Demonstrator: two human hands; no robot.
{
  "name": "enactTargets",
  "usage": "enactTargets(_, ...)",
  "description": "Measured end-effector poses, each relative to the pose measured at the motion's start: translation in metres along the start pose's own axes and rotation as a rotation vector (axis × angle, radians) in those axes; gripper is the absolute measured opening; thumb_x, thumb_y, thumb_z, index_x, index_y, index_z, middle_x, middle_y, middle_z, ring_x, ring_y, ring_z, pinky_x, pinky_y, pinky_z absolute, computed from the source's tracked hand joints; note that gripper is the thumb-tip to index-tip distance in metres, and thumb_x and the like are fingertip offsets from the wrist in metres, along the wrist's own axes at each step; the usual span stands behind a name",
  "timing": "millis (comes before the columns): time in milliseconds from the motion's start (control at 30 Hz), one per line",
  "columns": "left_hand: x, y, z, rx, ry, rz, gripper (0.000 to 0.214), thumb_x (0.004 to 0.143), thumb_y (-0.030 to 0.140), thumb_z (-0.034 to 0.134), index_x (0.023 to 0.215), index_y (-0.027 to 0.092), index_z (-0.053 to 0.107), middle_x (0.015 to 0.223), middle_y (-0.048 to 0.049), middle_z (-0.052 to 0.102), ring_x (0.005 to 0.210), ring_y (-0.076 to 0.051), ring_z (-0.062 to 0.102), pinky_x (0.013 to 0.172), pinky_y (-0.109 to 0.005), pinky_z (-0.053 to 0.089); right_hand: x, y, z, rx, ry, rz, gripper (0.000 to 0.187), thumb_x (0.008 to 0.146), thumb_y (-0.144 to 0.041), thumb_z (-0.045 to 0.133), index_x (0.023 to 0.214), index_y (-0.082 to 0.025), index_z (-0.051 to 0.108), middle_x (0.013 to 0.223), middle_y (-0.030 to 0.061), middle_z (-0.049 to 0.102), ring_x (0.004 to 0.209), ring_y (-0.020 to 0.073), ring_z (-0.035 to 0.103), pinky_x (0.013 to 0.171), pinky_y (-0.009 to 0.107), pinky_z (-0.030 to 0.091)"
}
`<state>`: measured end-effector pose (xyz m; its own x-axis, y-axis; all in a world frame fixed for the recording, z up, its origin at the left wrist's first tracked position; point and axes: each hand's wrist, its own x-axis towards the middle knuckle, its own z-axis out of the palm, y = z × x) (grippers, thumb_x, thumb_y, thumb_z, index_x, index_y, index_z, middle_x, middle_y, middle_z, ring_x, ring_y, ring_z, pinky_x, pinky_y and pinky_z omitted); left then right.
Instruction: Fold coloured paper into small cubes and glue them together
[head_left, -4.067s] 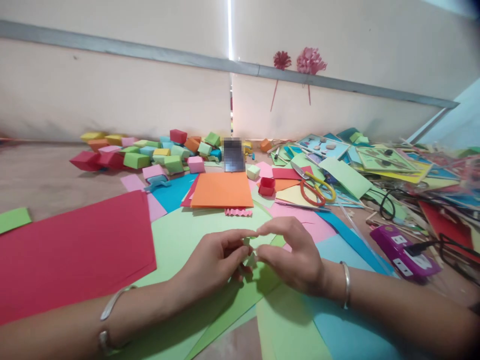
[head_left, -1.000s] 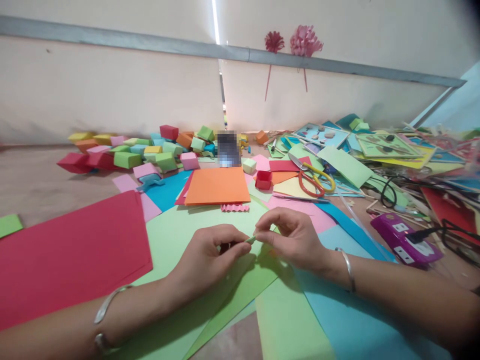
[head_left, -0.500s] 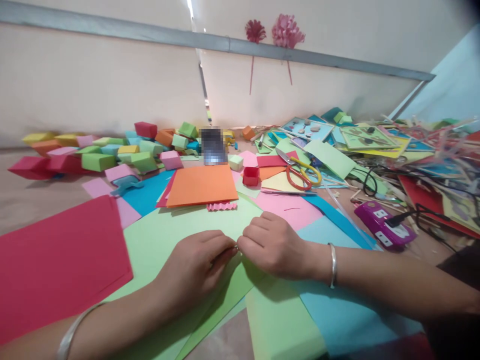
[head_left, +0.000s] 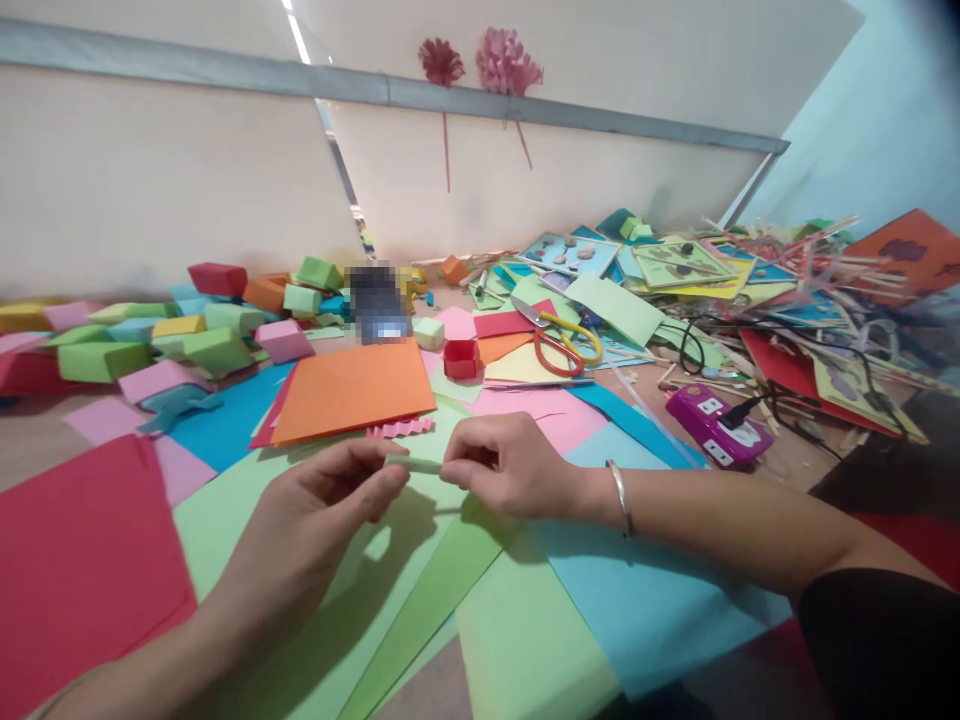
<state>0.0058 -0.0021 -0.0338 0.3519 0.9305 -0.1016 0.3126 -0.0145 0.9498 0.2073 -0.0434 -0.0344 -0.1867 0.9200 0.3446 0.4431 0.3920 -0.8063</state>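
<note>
Between my two hands a narrow green paper strip is held level, just above the light green sheets. My left hand pinches its left end between thumb and fingers. At the other end my right hand grips the strip with curled fingers, which hide that tip. Behind the hands lie a pleated pink paper strip and a stack topped by an orange sheet. Under my hands spreads a light green sheet, with a darker green folded piece on it.
Red sheets lie at left, blue paper at right. Farther back are scissors, a small red paper box, several paper blocks and a blurred-out dark object. A purple power strip with cables sits right.
My hands have drawn apart, and the green strip now shows between them, where before the fingertips met. The view has turned to the right.
</note>
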Motion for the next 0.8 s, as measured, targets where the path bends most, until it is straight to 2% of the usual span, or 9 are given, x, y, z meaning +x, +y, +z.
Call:
enactTargets(67,-0.006,0.001,0.002,-0.14,-0.072,-0.127,0.039,0.068,0.051,0.08,0.096,0.024,0.074,0.074,-0.0001,0.066,0.064,-0.015,0.054,0.058,-0.026,0.046,-0.002,-0.004,0.003,0.183,0.055,0.082,0.014,0.083,-0.019,0.066,0.07,-0.016,0.063,0.063,-0.0027,0.06,0.057,0.0084,0.051,0.055,0.02,0.04)
enactTargets(100,-0.009,0.0,0.003,-0.182,-0.111,-0.164,0.039,0.067,0.051,0.082,0.092,0.023,0.074,0.072,0.0001,0.064,0.063,-0.015,0.052,0.057,-0.025,0.046,-0.004,-0.005,0.005,0.241,0.069,0.087,0.013,0.082,-0.021,0.067,0.071,-0.015,0.065,0.064,-0.0019,0.062,0.057,0.0087,0.052,0.055,0.02,0.041)
enactTargets(233,-0.012,-0.001,0.007,-0.331,-0.167,-0.272,0.039,0.066,0.054,0.083,0.068,0.017,0.07,0.057,0.0031,0.051,0.056,-0.01,0.045,0.051,-0.02,0.04,-0.008,0.0,0.011,0.213,0.023,-0.061,0.014,0.083,-0.026,0.072,0.074,-0.015,0.071,0.069,-0.0001,0.068,0.058,0.0087,0.053,0.057,0.02,0.043)
enactTargets(333,-0.006,0.002,0.008,-0.474,-0.121,-0.321,0.042,0.06,0.052,0.088,0.079,0.018,0.074,0.061,0.0026,0.057,0.057,-0.009,0.05,0.053,-0.018,0.046,0.001,0.006,-0.001,-0.002,-0.024,-0.118,0.015,0.089,-0.026,0.067,0.081,-0.015,0.073,0.075,0.0017,0.071,0.064,0.01,0.058,0.064,0.021,0.044)
enactTargets(400,-0.002,0.004,0.009,-0.496,-0.09,-0.307,0.049,0.055,0.054,0.09,0.082,0.017,0.074,0.068,0.0,0.065,0.055,-0.009,0.051,0.051,-0.019,0.05,0.011,0.009,-0.02,-0.302,-0.001,-0.084,0.016,0.093,-0.02,0.06,0.085,-0.013,0.073,0.079,0.0045,0.071,0.072,0.0124,0.06,0.069,0.023,0.043)
enactTargets(467,0.002,0.003,0.008,-0.465,-0.087,-0.28,0.05,0.055,0.057,0.089,0.079,0.016,0.073,0.073,-0.0026,0.069,0.051,-0.009,0.051,0.047,-0.022,0.053,0.021,0.012,-0.042,-0.73,-0.005,0.035,0.012,0.089,-0.011,0.06,0.089,-0.011,0.072,0.087,0.0094,0.07,0.081,0.0172,0.059,0.07,0.027,0.039)
enactTargets(533,0.004,0.0,0.007,-0.424,-0.099,-0.251,0.048,0.058,0.058,0.087,0.076,0.017,0.071,0.077,-0.0044,0.072,0.051,-0.01,0.054,0.048,-0.026,0.056,0.03,0.015,-0.06,-1.064,-0.094,0.205,0.018,0.084,-0.003,0.055,0.085,-0.009,0.072,0.092,0.0142,0.068,0.083,0.0201,0.058,0.065,0.029,0.033)
enactTargets(667,0.004,-0.004,0.004,-0.383,-0.127,-0.25,0.04,0.064,0.052,0.086,0.079,0.017,0.073,0.094,-0.0093,0.077,0.064,-0.016,0.068,0.058,-0.031,0.061,0.035,0.02,-0.073,-1.185,-0.223,0.272,0.021,0.083,-0.001,0.052,0.08,-0.01,0.071,0.085,0.0129,0.067,0.076,0.0187,0.056,0.061,0.03,0.028)
enactTargets(800,0.003,-0.002,0.003,-0.341,-0.127,-0.188,0.031,0.065,0.043,0.086,0.076,0.016,0.075,0.105,-0.0115,0.077,0.085,-0.023,0.074,0.065,-0.027,0.061,0.035,0.019,-0.068,-1.216,-0.144,0.268,0.028,0.081,0.002,0.046,0.092,-0.007,0.069,0.087,0.0146,0.067,0.075,0.0208,0.058,0.061,0.031,0.03)
